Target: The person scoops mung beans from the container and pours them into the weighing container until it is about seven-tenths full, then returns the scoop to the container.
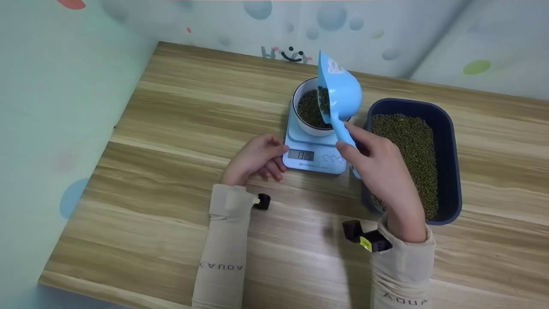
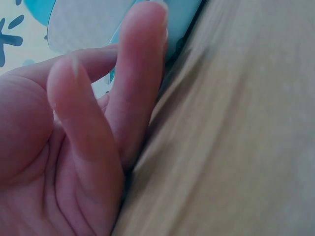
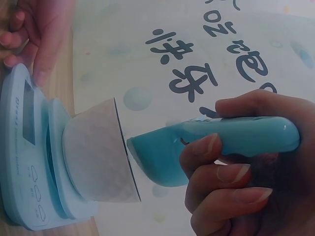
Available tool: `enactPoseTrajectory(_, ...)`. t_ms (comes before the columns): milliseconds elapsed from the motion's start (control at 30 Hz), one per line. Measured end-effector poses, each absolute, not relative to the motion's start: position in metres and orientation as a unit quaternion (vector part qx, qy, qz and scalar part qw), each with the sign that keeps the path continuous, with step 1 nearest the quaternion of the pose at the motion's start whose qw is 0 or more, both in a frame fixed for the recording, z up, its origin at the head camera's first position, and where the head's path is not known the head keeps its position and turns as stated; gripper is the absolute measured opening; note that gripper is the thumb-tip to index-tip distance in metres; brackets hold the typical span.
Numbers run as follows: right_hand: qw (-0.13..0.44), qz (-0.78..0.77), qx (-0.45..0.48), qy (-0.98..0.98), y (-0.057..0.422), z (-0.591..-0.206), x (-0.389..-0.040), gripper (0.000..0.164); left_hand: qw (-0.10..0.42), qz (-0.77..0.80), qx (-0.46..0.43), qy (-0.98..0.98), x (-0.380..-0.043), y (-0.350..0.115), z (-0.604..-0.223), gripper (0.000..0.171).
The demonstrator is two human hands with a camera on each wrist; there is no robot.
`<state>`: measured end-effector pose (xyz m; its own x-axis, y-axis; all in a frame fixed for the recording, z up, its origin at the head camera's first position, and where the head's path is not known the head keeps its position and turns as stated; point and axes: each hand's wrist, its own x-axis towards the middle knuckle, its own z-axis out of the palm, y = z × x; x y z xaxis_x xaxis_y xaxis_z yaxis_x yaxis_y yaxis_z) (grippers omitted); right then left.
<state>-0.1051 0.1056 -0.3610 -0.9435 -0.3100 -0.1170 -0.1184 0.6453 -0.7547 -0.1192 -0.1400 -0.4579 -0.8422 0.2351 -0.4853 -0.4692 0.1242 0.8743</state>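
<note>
A blue scoop [image 1: 345, 92] is tilted on its side over a white bowl [image 1: 315, 129], with green beans [image 1: 324, 101] showing at its mouth. My right hand [image 1: 377, 156] grips the scoop's handle, thumb and fingers wrapped round it in the right wrist view. More green beans, mung-like, lie in the bowl, which stands on a light blue kitchen scale [image 1: 315, 165]. The scale's display is lit, its digits slightly blurred. At the scale's left edge rests my left hand [image 1: 257, 156], its thumb tip touching near the display and its other fingers loosely bent beside it.
A dark blue tub [image 1: 450, 189] of green beans [image 1: 411, 150] stands right of the scale, partly under my right forearm. The wooden table [image 1: 180, 128] meets a patterned wall covering [image 1: 214, 25] at the back and left. Each wrist carries a small black camera [image 1: 262, 201].
</note>
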Motion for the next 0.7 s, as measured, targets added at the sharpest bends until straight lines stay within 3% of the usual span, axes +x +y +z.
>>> enactPoseTrajectory(400,0.115,-0.399,-0.126,0.901,0.107,-0.362,-0.106,0.042,0.266,0.656,-0.081,0.701,-0.118,-0.139,-0.455,0.026)
enactPoseTrajectory(700,0.116,-0.397,-0.129,0.901,0.107,-0.363,-0.106,0.042,0.257,0.660,-0.080,0.702,-0.123,-0.140,-0.476,0.030)
